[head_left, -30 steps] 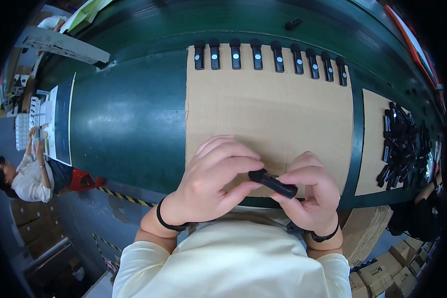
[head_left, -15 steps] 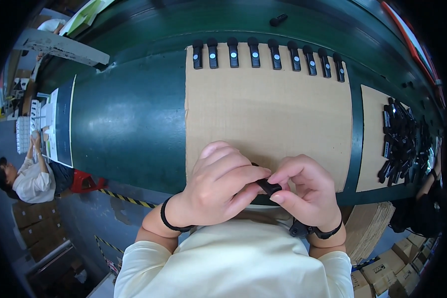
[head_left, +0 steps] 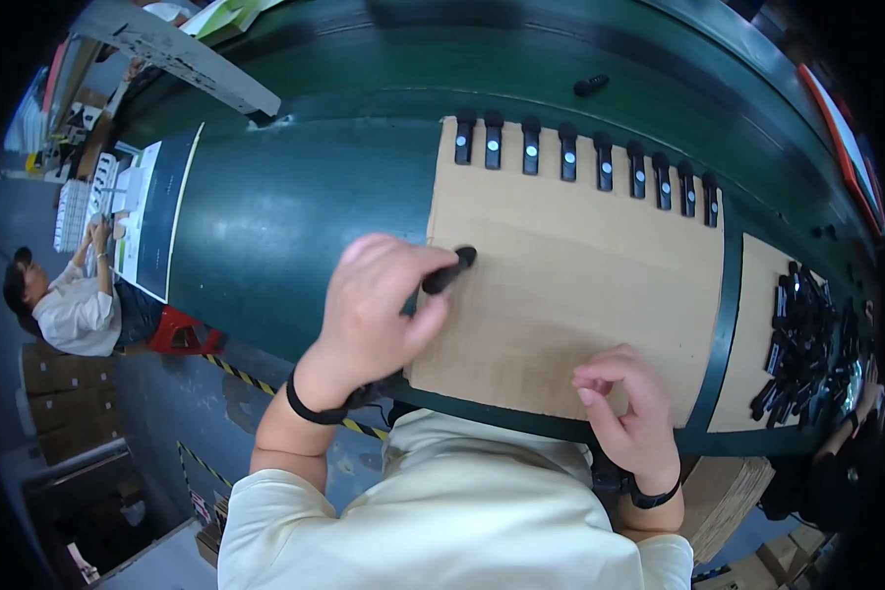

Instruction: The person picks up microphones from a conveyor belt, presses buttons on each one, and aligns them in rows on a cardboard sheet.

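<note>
My left hand [head_left: 379,305] pinches a small black microphone [head_left: 449,271] with a rounded head between thumb and fingers. It holds the microphone tilted above the left edge of the brown cardboard sheet [head_left: 570,285]. Over the sheet's near right part is my right hand [head_left: 634,408], its fingers curled and the thumb tip close to the index fingertip. Whether anything small sits between those tips cannot be made out. Along the sheet's far edge stands a row of several similar black microphones [head_left: 568,152], each with a pale round spot on its body.
Another cardboard piece [head_left: 733,393] on the right bears a heap of black microphones [head_left: 806,344]. One black piece [head_left: 591,86] lies farther back on the green table [head_left: 285,226]. At far left a person [head_left: 79,305] works beside a white rack; another person's arm [head_left: 851,423] shows at right.
Both hands were together on the microphone near my body. My left hand has carried it left and farther out, while the right hand has let go. The view has shifted.
</note>
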`<state>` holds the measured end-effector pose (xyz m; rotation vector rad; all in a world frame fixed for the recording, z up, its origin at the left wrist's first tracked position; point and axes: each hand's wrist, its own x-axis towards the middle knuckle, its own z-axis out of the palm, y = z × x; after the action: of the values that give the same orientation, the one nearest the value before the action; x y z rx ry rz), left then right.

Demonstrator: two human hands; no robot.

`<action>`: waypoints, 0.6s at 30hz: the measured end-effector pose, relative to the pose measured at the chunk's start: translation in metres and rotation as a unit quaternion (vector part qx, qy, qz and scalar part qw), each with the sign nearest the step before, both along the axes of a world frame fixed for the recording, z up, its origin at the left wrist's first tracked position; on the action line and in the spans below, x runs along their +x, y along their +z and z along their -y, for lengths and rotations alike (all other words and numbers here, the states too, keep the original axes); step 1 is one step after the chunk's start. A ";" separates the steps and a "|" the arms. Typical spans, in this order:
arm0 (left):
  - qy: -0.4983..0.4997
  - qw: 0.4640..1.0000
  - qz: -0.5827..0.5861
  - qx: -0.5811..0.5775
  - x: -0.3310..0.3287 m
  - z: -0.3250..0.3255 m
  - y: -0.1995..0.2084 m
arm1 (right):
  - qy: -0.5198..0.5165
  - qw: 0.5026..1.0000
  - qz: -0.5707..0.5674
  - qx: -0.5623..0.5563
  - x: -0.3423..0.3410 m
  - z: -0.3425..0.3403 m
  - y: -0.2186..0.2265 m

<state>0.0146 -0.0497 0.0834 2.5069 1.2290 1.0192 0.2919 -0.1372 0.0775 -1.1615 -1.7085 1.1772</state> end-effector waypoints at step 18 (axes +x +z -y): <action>-0.045 0.991 -0.127 0.016 -0.007 -0.045 -0.017 | -0.056 0.979 0.149 0.129 0.009 0.001 -0.016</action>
<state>0.0074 -0.0048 0.0663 2.7558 1.1545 0.7221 0.3008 -0.1387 0.0616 -1.2989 -1.9215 0.7140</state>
